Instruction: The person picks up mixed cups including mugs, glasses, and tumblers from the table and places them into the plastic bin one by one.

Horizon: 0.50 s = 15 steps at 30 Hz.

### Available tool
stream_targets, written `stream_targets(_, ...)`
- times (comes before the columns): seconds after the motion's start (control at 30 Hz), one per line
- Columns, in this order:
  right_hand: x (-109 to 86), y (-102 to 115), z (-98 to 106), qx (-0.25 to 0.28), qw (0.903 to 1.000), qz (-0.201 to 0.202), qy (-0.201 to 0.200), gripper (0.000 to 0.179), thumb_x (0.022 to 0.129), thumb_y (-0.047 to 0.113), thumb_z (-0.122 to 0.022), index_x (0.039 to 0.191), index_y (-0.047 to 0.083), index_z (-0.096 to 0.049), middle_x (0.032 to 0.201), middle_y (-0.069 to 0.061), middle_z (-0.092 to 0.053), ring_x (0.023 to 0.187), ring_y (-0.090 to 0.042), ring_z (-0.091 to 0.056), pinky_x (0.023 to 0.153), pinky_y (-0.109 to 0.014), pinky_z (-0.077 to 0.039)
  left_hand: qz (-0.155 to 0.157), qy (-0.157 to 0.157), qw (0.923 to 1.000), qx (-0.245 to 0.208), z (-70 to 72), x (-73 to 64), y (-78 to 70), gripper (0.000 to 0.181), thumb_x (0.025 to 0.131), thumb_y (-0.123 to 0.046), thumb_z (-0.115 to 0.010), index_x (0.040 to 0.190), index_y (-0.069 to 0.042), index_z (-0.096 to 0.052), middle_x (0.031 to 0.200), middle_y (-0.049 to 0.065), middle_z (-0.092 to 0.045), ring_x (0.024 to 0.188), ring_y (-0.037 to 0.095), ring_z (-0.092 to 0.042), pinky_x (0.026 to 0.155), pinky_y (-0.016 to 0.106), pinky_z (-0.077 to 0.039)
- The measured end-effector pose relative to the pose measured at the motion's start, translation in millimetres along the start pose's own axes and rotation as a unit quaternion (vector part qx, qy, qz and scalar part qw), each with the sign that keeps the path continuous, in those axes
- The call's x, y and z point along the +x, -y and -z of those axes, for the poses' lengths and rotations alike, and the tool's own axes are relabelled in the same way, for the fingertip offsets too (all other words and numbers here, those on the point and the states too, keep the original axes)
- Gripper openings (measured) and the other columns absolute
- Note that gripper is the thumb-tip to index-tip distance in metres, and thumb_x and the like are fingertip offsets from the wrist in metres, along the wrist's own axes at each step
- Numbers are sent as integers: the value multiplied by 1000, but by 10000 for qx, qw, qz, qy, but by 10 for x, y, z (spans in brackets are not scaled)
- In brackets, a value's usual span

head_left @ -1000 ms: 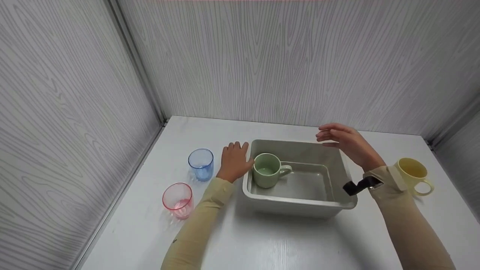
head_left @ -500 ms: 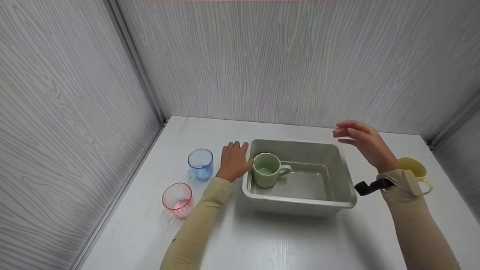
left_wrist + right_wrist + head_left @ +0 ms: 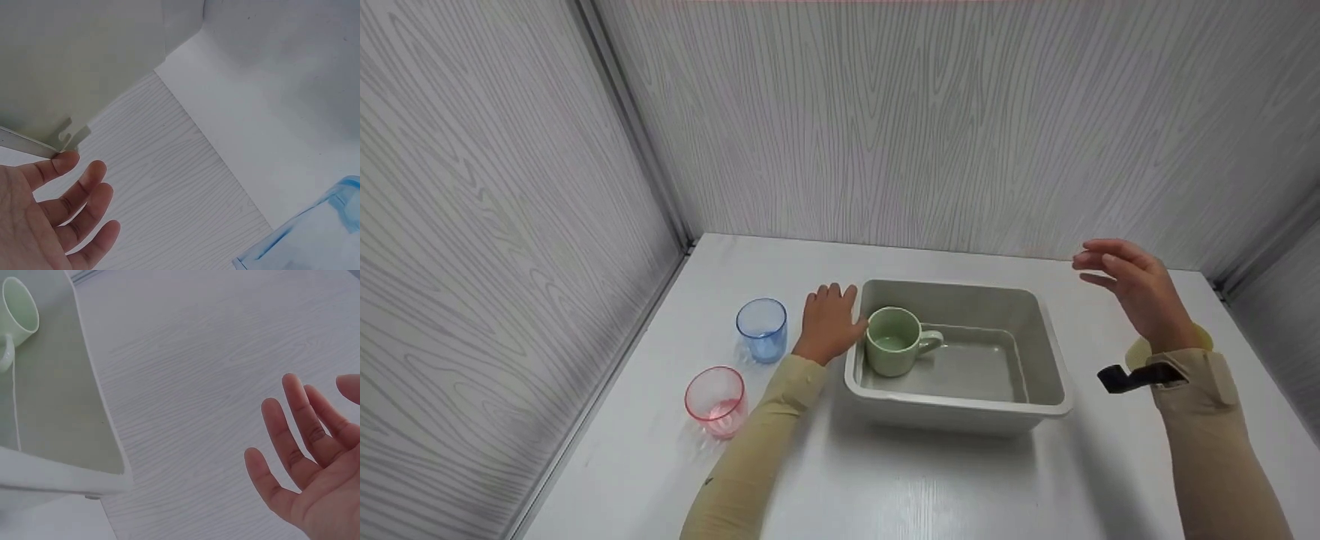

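A green mug [image 3: 894, 341] stands upright inside the grey plastic bin [image 3: 960, 409], at its left end with the handle to the right. My left hand [image 3: 829, 322] is at the bin's left rim, palm down, fingers extended and holding nothing; the thumb overlaps the rim. In the left wrist view those fingers [image 3: 84, 191] lie close to the bin's wall, and contact is hard to tell. My right hand [image 3: 1140, 289] hovers right of the bin with loosely bent fingers and nothing in them. Behind that wrist, a yellow mug [image 3: 1138, 352] is mostly hidden.
Left of my left hand stands a clear blue tumbler [image 3: 763, 330], with a clear pink tumbler [image 3: 716, 403] nearer the front. White wood-grain panels [image 3: 840, 127] enclose the white table [image 3: 915, 487] at the back and sides.
My right hand has moved rightward, away from the bin's far right corner, and its wrist now covers most of the yellow mug. My left hand, the bin and the green mug have stayed put.
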State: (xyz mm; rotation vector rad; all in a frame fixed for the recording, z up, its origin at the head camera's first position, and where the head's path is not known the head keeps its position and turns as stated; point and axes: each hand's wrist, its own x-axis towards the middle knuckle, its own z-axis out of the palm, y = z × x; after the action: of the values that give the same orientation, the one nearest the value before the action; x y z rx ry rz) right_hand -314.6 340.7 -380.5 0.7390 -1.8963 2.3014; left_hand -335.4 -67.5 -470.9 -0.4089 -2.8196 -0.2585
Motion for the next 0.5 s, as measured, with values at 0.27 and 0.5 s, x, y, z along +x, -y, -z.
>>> stream_targets(0.27, -101, 65, 211, 223, 9996, 166, 24, 30, 97, -7, -34, 122, -12, -49, 107, -12, -68, 104, -20, -63, 90, -27, -50, 46, 192, 9998, -24, 1, 7, 7, 45, 85, -37, -57, 119, -8, -53, 105, 16, -57, 98, 31, -53, 83, 44, -42)
stream_targets(0.5, -183, 110, 390, 772, 9964, 185, 283, 35, 97, -9, -28, 125, -11, -49, 110, -14, -67, 107, -21, -63, 92, -27, -50, 52, 119, 9999, 21, -5, 11, 4, 45, 85, -37, -58, 119, -7, -54, 104, 16, -58, 97, 31, -53, 82, 44, -43)
